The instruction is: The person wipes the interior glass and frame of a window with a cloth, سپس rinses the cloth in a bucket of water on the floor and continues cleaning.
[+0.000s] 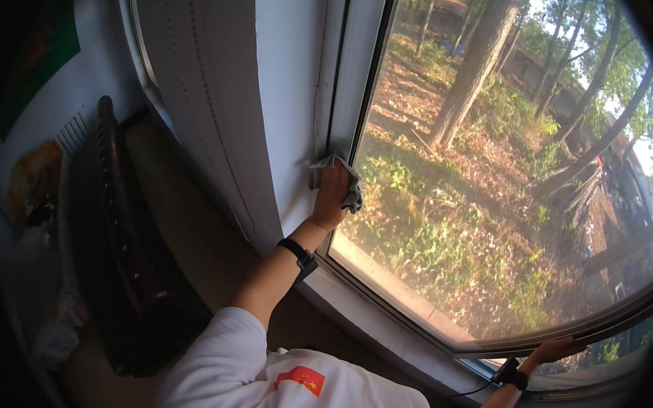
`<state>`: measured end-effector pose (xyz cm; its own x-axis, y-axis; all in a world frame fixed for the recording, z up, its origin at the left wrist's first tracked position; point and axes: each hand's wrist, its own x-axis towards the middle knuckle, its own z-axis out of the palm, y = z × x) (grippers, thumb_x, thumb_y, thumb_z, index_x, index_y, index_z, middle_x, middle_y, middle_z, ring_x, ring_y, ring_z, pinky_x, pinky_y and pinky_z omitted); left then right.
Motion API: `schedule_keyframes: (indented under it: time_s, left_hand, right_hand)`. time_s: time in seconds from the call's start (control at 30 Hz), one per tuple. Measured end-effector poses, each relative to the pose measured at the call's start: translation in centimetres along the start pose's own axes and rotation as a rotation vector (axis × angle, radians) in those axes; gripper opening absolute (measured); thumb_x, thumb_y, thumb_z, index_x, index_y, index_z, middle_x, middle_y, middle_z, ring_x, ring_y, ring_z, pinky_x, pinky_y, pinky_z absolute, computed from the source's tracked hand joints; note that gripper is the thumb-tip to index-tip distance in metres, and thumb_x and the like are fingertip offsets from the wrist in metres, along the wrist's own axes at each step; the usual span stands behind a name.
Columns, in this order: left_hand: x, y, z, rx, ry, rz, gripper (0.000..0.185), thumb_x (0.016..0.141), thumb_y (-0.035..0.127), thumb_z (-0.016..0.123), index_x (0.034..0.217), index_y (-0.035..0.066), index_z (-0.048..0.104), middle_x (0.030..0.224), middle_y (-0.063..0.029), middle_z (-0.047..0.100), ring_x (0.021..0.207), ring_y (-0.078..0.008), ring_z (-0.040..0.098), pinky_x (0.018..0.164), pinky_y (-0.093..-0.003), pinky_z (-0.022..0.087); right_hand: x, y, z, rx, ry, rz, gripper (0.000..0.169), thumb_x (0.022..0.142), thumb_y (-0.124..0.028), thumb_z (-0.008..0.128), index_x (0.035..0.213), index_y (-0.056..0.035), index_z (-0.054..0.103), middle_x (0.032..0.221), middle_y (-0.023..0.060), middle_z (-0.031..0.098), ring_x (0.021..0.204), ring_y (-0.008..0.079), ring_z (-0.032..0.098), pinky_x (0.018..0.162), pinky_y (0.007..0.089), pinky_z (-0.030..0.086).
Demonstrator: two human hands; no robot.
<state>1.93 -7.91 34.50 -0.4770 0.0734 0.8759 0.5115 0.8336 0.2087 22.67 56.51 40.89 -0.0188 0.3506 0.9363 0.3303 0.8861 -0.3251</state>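
My left hand (332,195) presses a crumpled grey cloth (353,188) against the side frame of a window (348,92), low down near the corner of the glass. The cloth bunches out around my fingers and hides part of the frame. At the lower right, my right hand (558,350) holds the dark edge of the window sash (505,345), with the fingers lying along it. A black strap (300,255) circles my left wrist. On the right wrist are dark bands with a small black device (506,371) and a thin cable.
A window sill (365,313) runs below the glass. Left of the window, a bead chain (210,105) hangs by a pale blind or panel. Farther left stands a dark studded chair (123,242). Tree trunks (479,57) and leaf-covered ground show outside.
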Motion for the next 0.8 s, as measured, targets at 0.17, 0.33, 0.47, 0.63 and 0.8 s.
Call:
schedule_keyframes:
  time_s: [0.17,0.33,0.47,0.63,0.8]
  left_hand:
    - [-8.8,-1.0,2.6,-0.054,-0.318,-0.232,0.065,0.081,0.001,0.049,0.138,-0.006,0.017,0.140,-0.0312,0.022,0.124,-0.0485,0.030,0.104,-0.0513,0.027]
    - [-13.5,0.5,2.7,0.057,-0.331,-0.288,0.062,0.086,-0.005,0.041,0.140,-0.004,0.011,0.144,-0.0274,0.016,0.133,-0.0407,0.020,0.109,-0.0441,0.025]
    - [-11.0,2.5,2.9,-0.094,-0.168,-0.366,0.064,0.085,-0.011,0.035,0.142,-0.004,0.007,0.146,-0.0272,0.010,0.135,-0.0396,0.016,0.110,-0.0440,0.022]
    - [2.2,4.7,-1.3,-0.124,0.145,-0.180,0.074,0.075,-0.016,0.042,0.142,-0.004,0.010,0.147,-0.0261,0.009,0.136,-0.0410,0.013,0.111,-0.0459,0.018]
    - [9.1,5.9,-4.4,-0.061,0.230,-0.112,0.073,0.077,-0.012,0.047,0.141,-0.004,0.013,0.147,-0.0239,0.014,0.136,-0.0391,0.018,0.111,-0.0434,0.020]
  right_hand:
    - [0.5,1.8,0.4,-0.004,-0.029,0.026,0.063,0.098,-0.040,0.020,0.140,0.0064,0.016,0.144,0.0283,0.017,0.134,0.0408,0.020,0.111,0.0446,0.020]
    - [0.2,1.0,0.4,0.078,-0.021,0.066,0.065,0.097,-0.041,0.025,0.140,0.0062,0.016,0.144,0.0293,0.015,0.135,0.0401,0.016,0.113,0.0432,0.015]
    - [0.3,0.6,0.4,0.099,-0.017,0.063,0.068,0.096,-0.044,0.026,0.140,0.0062,0.014,0.144,0.0295,0.015,0.135,0.0402,0.017,0.112,0.0434,0.017]
    - [0.4,-1.3,-0.6,0.114,-0.001,0.069,0.068,0.096,-0.044,0.027,0.139,0.0071,0.016,0.142,0.0303,0.021,0.131,0.0418,0.025,0.110,0.0443,0.022]
    - [0.3,-2.8,-0.8,0.106,0.024,0.028,0.066,0.097,-0.042,0.028,0.138,0.0094,0.018,0.140,0.0314,0.024,0.128,0.0424,0.030,0.107,0.0435,0.027]
